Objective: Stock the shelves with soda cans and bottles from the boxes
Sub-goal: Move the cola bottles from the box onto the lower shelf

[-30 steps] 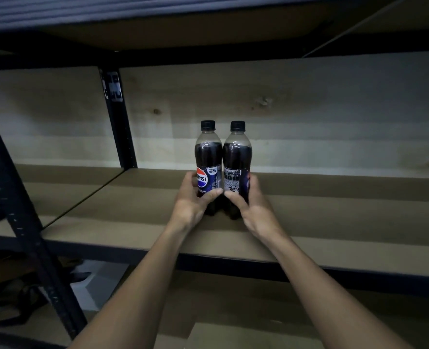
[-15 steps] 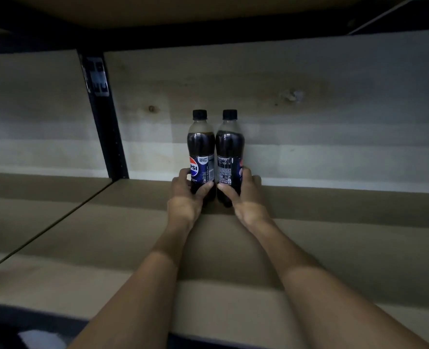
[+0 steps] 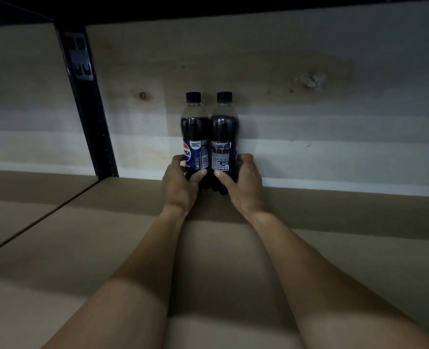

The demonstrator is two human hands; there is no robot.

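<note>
Head view, dim light, both bare forearms reaching in over the shelf.

Left hand (image 3: 180, 183): clasped round the lower part of the left bottle (image 3: 194, 137), which is clear plastic with dark cola, a black screw cap and a blue Pepsi label facing front-left. The thumb lies across the front below the label. The fingers (image 3: 177, 159) wrap round the outer side.

Right hand (image 3: 243, 183): the same grasp, mirrored, on the right bottle (image 3: 224, 137). This one is clear plastic with dark cola and a black cap, its label turned to show white small print. The thumb is across the front low down. The fingers (image 3: 246, 158) curl round the outer side and reach behind.

The bottles are upright and side by side, their walls touching between the two thumbs. The caps and necks rise well above the fingertips. The bases show just below the thumbs, at the flat brown shelf board (image 3: 107, 248). I cannot tell whether their full weight is on it.

Just beyond the fingers stands the pale wooden back panel (image 3: 309, 117), with the bottles close against it. There is a dark knot (image 3: 143, 95) in the wood up and left of the left fingers.

The black metal upright post (image 3: 88, 117) stands well to the left of the left fingers. A seam in the shelf board runs forward from its foot.
</note>
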